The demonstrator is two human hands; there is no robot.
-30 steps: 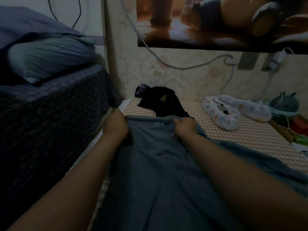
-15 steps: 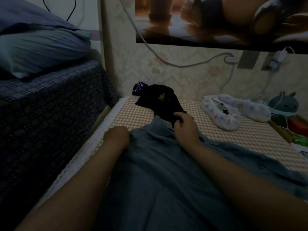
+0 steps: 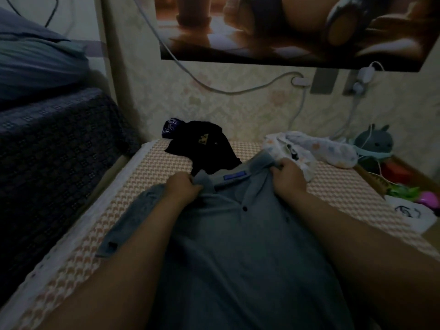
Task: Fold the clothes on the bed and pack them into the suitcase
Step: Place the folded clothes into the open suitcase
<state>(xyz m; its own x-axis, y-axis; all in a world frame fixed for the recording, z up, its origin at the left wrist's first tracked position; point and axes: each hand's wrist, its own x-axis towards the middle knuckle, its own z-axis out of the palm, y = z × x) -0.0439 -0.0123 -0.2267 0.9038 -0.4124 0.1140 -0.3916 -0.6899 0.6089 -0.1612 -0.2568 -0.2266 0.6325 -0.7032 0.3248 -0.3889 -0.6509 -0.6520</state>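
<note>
A: Hands?
B: My left hand (image 3: 183,189) pinches the near-left end of the collar (image 3: 259,163) on the grey shirt (image 3: 238,246). My right hand (image 3: 289,175) grips the collar's right end. Fingers of both are curled on cloth.
A: Shirt where?
B: Spread on the bed (image 3: 147,177), front up, collar away from me. A black garment (image 3: 207,148) lies just beyond the shirt's collar, a white printed garment (image 3: 321,148) just beyond its right shoulder.

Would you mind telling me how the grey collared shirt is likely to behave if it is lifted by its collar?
Probably floppy: the grey collared shirt bunches where the left hand and right hand grip it. Likely light, since the cloth looks thin. Its spread sleeve would probably dangle.
</note>
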